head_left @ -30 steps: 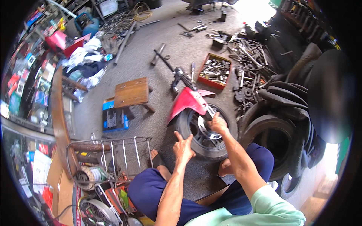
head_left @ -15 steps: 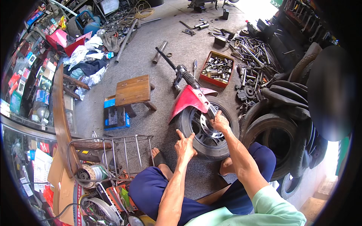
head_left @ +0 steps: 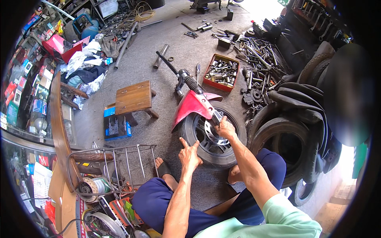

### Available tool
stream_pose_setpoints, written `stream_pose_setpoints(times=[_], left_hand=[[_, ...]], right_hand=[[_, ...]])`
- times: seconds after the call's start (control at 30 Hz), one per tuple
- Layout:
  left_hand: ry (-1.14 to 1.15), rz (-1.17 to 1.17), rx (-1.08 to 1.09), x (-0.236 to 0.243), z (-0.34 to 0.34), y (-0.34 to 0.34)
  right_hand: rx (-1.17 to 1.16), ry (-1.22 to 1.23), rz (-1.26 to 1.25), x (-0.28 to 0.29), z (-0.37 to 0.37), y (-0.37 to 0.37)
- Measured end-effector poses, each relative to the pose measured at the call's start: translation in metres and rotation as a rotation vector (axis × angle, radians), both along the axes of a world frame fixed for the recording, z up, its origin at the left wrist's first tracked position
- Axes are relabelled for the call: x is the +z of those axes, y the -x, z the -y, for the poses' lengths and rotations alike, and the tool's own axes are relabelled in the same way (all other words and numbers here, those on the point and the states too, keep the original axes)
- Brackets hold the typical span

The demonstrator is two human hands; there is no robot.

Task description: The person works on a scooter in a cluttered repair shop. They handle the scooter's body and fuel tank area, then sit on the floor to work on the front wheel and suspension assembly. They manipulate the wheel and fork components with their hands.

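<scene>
A motorcycle front wheel [head_left: 228,160] with a black tyre lies tilted on the floor between my feet. Its front fork [head_left: 191,82] reaches up and away to the left, with a red mudguard [head_left: 187,107] over the tyre. My right hand [head_left: 225,129] is closed round the lower end of the fork, beside the silver brake disc [head_left: 210,129]. By the near left side of the tyre is my left hand [head_left: 189,155], holding nothing, with two fingers stretched apart. Whether it touches the rubber I cannot tell.
Beyond the wheel, a red tin of sockets [head_left: 222,73] stands beside heaped spanners [head_left: 263,55]. Old tyres [head_left: 279,139] are stacked on the right. Left are a low wooden stool [head_left: 133,97], a blue box [head_left: 117,127], a wire rack [head_left: 119,166] and a glass cabinet [head_left: 39,137].
The whole view has shifted, so everything sits slightly further left. My right hand stays on the fork; my left stays beside the tyre with its fingers apart.
</scene>
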State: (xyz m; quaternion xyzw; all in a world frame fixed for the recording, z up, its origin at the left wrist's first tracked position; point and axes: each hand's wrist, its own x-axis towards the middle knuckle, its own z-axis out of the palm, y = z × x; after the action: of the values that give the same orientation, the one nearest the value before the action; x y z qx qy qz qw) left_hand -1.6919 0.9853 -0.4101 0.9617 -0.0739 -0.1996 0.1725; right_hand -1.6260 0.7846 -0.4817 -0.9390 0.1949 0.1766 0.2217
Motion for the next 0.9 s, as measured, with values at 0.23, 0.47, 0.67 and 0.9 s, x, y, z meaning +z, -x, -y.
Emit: stream_pose_setpoints(times=[0.23, 0.47, 0.67, 0.9], left_hand=[[-0.01, -0.001, -0.001, 0.001, 0.002, 0.0], [-0.006, -0.003, 0.008, -0.001, 0.0, 0.0], [-0.002, 0.006, 0.002, -0.005, -0.004, 0.001], [0.016, 0.033, 0.008, 0.009, 0.0, 0.001]], right_hand=[[-0.01, 0.003, -0.002, 0.0, 0.0, -0.001], [0.011, 0.003, 0.0, -0.001, -0.001, -0.001], [0.003, 0.004, 0.002, 0.002, -0.003, 0.001], [-0.089, -0.033, -0.05, -0.002, -0.002, -0.003]])
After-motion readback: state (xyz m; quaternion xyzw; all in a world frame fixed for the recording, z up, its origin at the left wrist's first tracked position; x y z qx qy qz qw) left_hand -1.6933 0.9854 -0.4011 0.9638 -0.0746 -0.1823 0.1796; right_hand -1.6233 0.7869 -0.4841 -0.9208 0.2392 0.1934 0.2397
